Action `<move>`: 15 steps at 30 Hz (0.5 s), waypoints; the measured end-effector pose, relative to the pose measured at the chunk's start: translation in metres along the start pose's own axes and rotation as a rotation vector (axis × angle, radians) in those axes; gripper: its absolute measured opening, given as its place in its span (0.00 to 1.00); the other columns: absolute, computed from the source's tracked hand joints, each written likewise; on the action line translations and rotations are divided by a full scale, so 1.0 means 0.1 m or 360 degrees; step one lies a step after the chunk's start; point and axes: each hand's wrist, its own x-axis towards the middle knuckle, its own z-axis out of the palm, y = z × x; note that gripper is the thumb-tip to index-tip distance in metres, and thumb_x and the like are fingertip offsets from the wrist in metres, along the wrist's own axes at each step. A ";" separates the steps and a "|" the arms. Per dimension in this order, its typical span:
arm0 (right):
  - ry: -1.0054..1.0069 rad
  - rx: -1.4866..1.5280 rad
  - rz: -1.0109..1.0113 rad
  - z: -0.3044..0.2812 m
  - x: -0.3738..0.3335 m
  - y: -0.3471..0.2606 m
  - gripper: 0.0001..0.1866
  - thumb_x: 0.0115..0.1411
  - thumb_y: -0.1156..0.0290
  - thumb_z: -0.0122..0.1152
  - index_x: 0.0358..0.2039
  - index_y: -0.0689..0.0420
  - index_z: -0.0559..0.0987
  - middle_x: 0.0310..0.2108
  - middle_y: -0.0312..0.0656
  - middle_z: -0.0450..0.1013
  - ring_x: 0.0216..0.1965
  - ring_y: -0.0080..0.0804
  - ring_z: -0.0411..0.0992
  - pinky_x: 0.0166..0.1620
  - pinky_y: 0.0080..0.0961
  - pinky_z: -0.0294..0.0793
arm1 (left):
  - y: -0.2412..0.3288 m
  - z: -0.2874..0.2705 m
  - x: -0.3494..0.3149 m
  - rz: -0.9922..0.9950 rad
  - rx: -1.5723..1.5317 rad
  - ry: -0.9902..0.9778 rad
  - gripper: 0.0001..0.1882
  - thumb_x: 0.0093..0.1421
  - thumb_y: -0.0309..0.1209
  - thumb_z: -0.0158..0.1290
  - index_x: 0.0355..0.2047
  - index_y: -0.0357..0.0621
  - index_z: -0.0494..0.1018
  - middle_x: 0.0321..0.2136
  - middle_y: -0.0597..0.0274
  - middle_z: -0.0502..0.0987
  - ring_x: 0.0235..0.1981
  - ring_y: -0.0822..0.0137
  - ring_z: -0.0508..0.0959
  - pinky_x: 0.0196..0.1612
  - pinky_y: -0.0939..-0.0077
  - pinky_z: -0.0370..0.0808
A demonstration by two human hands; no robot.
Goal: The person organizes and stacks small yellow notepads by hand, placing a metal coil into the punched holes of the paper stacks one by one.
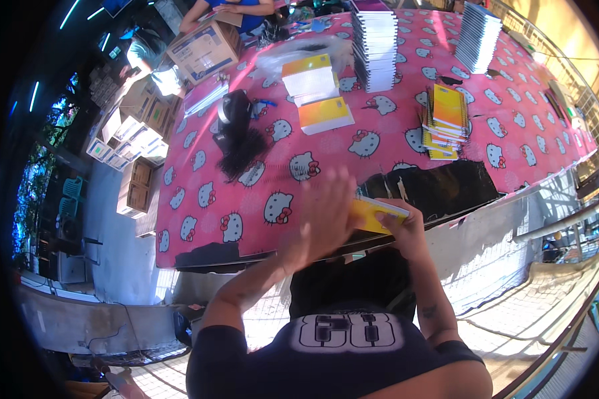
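Observation:
At the table's near edge, my right hand grips a small yellow notebook, with the thumb on top. My left hand is next to its left end, smeared by motion, its fingers stretched out flat; whether it touches the notebook I cannot tell. Just beyond my left hand lies a faint row of dark wire binding coils. To the right sits a stack of yellow spiral notebooks. Farther off are two piles of yellow-covered, white-edged booklets, and a heap of black binding coils.
A pink cat-patterned cloth covers the table, with a torn black patch near its front edge. Tall spiral notebook stacks stand farther back. Cardboard boxes are piled at the left. A person in blue is across the table.

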 end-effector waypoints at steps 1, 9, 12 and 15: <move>0.0040 0.0140 0.0023 -0.01 0.05 -0.05 0.13 0.63 0.77 0.64 0.48 0.64 0.81 0.40 0.37 0.80 0.43 0.18 0.74 0.48 0.20 0.73 | 0.05 0.12 -0.16 0.0221 -0.0272 -0.0058 0.44 0.67 0.56 0.43 0.67 0.28 0.54 0.69 0.35 0.54 0.71 0.37 0.52 0.67 0.28 0.39; -0.0092 -0.0143 0.0010 0.00 0.09 -0.10 0.16 0.64 0.77 0.62 0.53 0.62 0.80 0.40 0.37 0.81 0.41 0.16 0.74 0.47 0.19 0.75 | -0.08 -0.09 0.21 0.0306 -0.0104 -0.0154 0.46 0.63 0.58 0.46 0.66 0.27 0.56 0.66 0.33 0.57 0.69 0.36 0.57 0.66 0.30 0.47; -0.0119 -0.0228 0.0009 -0.05 0.14 0.01 0.15 0.64 0.79 0.61 0.51 0.62 0.81 0.41 0.38 0.81 0.41 0.16 0.75 0.47 0.20 0.76 | -0.11 -0.38 0.64 0.0080 0.0140 0.0000 0.46 0.61 0.58 0.48 0.64 0.26 0.58 0.65 0.31 0.59 0.69 0.38 0.57 0.64 0.27 0.49; -0.0144 -0.0254 -0.0013 -0.08 0.21 0.08 0.15 0.63 0.80 0.62 0.50 0.62 0.82 0.41 0.38 0.81 0.42 0.18 0.75 0.48 0.20 0.75 | 0.00 -0.13 0.39 0.0273 -0.0055 -0.0122 0.44 0.62 0.57 0.49 0.65 0.31 0.60 0.66 0.39 0.60 0.69 0.45 0.60 0.65 0.31 0.53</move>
